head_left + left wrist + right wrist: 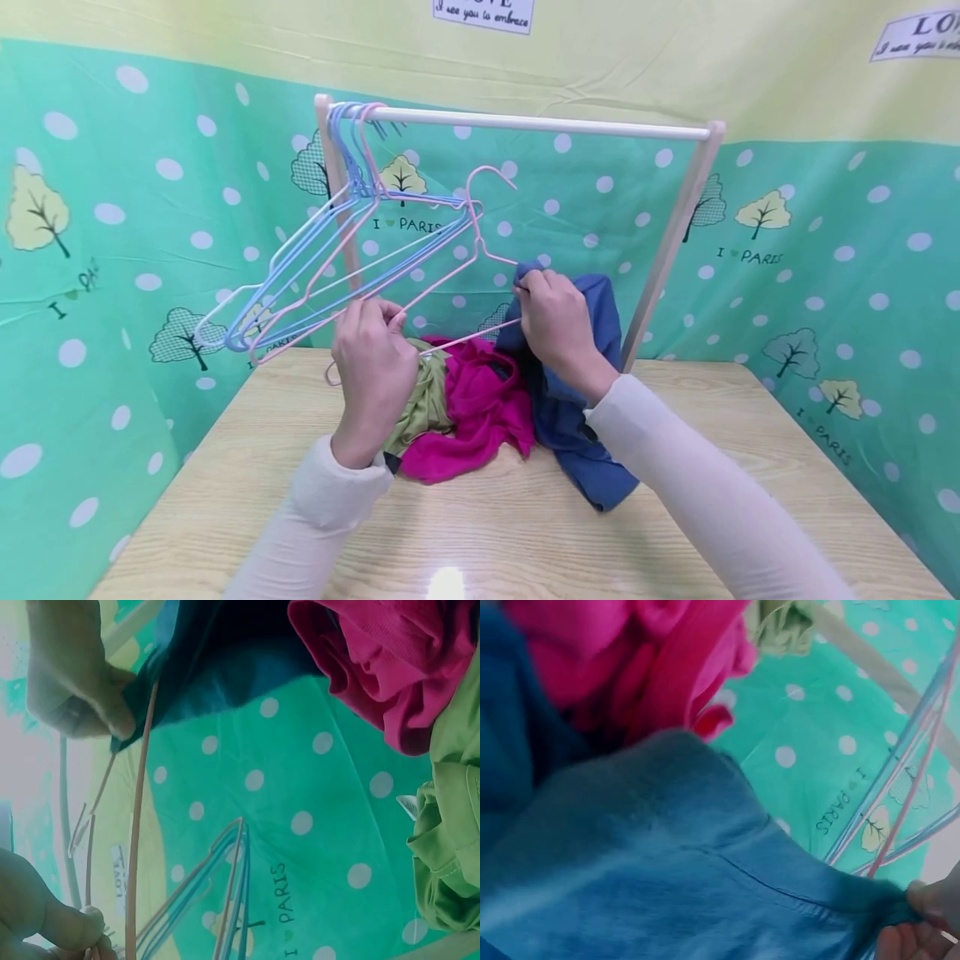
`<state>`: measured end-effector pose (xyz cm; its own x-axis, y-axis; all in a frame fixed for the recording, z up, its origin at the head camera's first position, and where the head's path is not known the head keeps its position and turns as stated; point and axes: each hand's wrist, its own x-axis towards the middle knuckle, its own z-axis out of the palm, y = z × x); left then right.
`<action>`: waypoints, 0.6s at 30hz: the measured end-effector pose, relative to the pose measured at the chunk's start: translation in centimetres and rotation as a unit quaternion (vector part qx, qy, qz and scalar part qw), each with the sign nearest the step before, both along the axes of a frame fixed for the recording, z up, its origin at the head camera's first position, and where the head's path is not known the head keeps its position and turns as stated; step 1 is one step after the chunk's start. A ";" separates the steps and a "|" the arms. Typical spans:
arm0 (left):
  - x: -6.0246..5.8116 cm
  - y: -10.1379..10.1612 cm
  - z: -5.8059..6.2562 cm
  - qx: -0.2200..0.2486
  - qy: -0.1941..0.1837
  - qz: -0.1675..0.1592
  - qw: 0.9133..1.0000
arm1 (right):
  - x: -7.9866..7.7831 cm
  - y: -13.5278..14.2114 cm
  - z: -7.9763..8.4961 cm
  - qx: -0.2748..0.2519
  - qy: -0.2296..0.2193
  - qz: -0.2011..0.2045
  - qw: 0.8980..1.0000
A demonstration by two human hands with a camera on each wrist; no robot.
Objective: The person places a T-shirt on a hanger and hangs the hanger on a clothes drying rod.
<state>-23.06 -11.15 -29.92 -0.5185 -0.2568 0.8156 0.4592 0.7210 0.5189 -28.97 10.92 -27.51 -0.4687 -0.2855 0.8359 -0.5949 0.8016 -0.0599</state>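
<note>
A: What does the left hand (372, 367) have?

B: It pinches the sloping side of a pink hanger (477, 236) between thumb and fingers. The hanger is tilted above the tabletop (465, 537), its hook up and clear of the rack's bar (540, 123).

A: And the right hand (558, 321)?

B: That one grips the top edge of the blue garment (566, 408), bunching a little of the cloth. The hanger's right end goes out of sight at that cloth.

A: So the garment is off the tabletop?

B: Its upper part is held up, and the rest hangs down towards the front. Whether the lowest end touches the wood, I can't tell.

A: What's next to it?

B: A bright pink garment (491, 408) lies crumpled just to its left, and a green garment (426, 400) lies beside that, partly behind the left hand.

A: Any other hangers?

B: Several blue hangers (360, 296) hang crowded at the left end of the bar, with another pink one in the bunch. Behind everything is a green curtain (825, 208) with white dots and printed trees.
</note>
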 end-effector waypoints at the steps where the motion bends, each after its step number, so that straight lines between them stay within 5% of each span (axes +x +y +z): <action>1: 0.0 0.0 0.0 -0.002 0.001 -0.001 1.000 | -0.1 -0.1 0.0 -0.007 -0.002 0.019 1.000; 9: 0.0 -0.1 0.1 0.001 0.006 -0.006 1.000 | -2.4 1.9 0.8 -0.008 0.004 0.135 0.991; 18: 0.1 -0.2 0.2 0.002 0.005 -0.004 1.000 | -3.8 4.2 1.0 -0.005 -0.058 0.104 0.993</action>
